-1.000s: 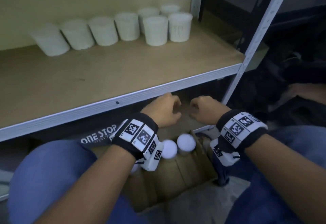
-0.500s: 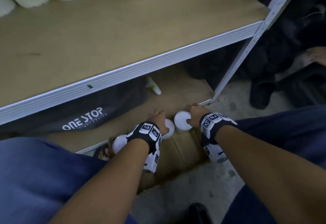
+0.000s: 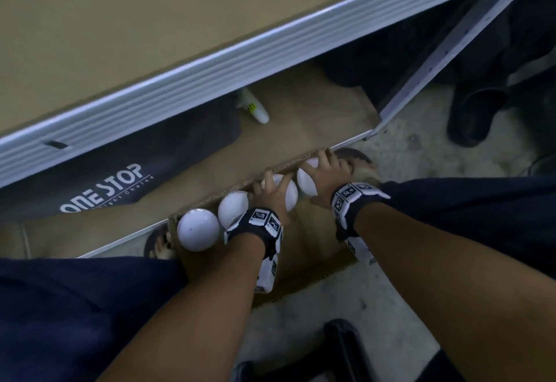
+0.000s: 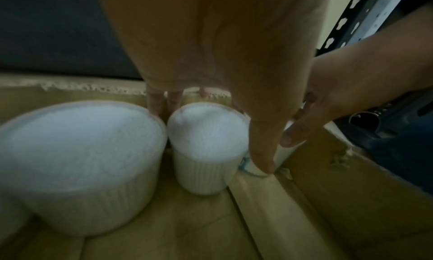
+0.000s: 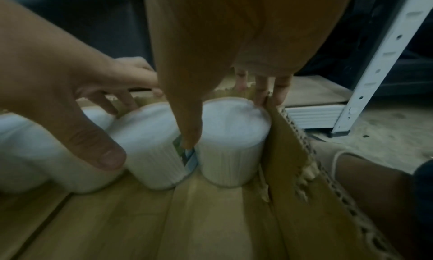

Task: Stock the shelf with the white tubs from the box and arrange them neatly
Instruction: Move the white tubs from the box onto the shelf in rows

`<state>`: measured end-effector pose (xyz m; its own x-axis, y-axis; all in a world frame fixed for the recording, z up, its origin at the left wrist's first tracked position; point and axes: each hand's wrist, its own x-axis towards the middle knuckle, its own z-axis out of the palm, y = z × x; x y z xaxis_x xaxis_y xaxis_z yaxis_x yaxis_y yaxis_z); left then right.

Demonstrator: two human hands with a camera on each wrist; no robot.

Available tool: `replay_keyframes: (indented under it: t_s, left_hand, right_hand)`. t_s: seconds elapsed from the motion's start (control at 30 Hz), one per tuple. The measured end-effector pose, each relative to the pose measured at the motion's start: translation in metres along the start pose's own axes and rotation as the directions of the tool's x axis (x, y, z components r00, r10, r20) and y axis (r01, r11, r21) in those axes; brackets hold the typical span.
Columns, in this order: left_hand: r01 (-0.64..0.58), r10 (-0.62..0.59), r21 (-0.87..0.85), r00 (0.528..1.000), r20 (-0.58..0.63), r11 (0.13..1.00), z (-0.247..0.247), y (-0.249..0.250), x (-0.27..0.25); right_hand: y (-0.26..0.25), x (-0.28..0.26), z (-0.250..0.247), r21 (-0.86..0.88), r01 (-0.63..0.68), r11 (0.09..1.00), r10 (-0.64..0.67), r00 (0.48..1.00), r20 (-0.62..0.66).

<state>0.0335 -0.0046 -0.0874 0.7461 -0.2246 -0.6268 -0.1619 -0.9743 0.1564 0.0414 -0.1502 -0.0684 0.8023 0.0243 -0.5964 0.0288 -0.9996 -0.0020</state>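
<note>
Several white tubs stand in a row along the far wall of the cardboard box [image 3: 316,261] on the floor between my knees. My left hand [image 3: 270,189] reaches down over the third tub [image 3: 290,193]; in the left wrist view its fingers [image 4: 161,103] go behind that tub [image 4: 206,143] and the thumb lies at its right side. My right hand [image 3: 319,171] grips the rightmost tub [image 3: 307,184] in the box corner, thumb between the two tubs and fingers [image 5: 264,90] behind this tub [image 5: 234,140]. Two more tubs [image 3: 198,229] stand free to the left. The shelf board [image 3: 150,35] is above.
On the lower shelf lie a dark bag printed ONE STOP [image 3: 105,183] and a small white bottle [image 3: 254,108]. The white shelf upright [image 3: 445,51] stands at the right, with dark shoes [image 3: 475,111] beyond it. My knees flank the box.
Both hands dropped from just under the shelf edge into the box and closed round two neighbouring tubs. My head tilted down, so the tubs on the shelf left the view.
</note>
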Motion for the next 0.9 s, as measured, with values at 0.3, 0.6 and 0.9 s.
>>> replay_keyframes:
  t_s: [0.3,0.6,0.9]
  left_hand:
    - [0.025,-0.024,0.003,0.990,-0.142,1.000,0.009,0.000,0.003]
    - [-0.019,0.026,-0.128,0.998,0.050,0.992,-0.029,-0.004,-0.014]
    - [-0.126,0.122,-0.137,0.992,-0.041,0.982,-0.106,0.000,-0.080]
  right_hand:
    - [-0.002,0.003,0.008,-0.097,0.000,0.995,-0.006,0.998,-0.059]
    - [-0.002,-0.022,-0.021,-0.005,-0.016,1.000,0.016,1.000,-0.024]
    - [0.003,-0.083,-0.098,0.066,0.050,0.997,-0.043,0.995,-0.094]
